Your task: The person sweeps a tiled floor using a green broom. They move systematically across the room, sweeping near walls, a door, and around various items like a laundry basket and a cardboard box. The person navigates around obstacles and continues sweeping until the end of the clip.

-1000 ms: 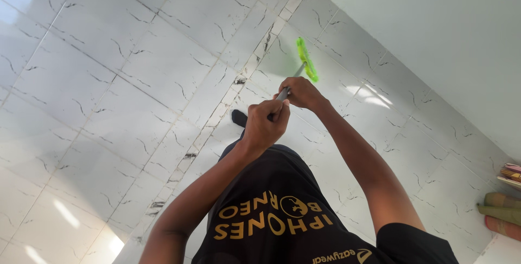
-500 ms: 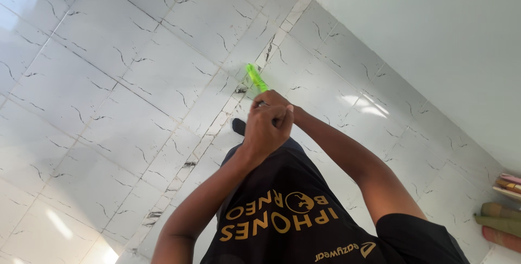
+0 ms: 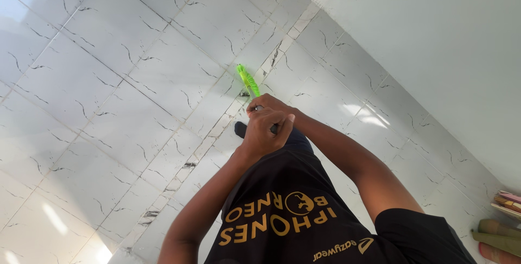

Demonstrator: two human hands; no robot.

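Mop head (image 3: 247, 81), bright green, lay on the tiled floor (image 3: 135, 79) directly ahead of both grips, long axis across the handle; right hand (image 3: 269, 104) sat nearer it, left hand (image 3: 264, 129) behind, both clenched on the handle.

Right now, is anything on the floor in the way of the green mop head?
Nothing visible. The green mop head sits on bare white floor tiles, with both hands, left hand and right hand, gripping its handle.

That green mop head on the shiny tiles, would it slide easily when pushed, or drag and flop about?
The green mop head looks thin and flat, so probably light. The tiled floor is glossy, so it likely glides easily. Both the left hand and right hand grip the handle, which suggests it needs steadying.
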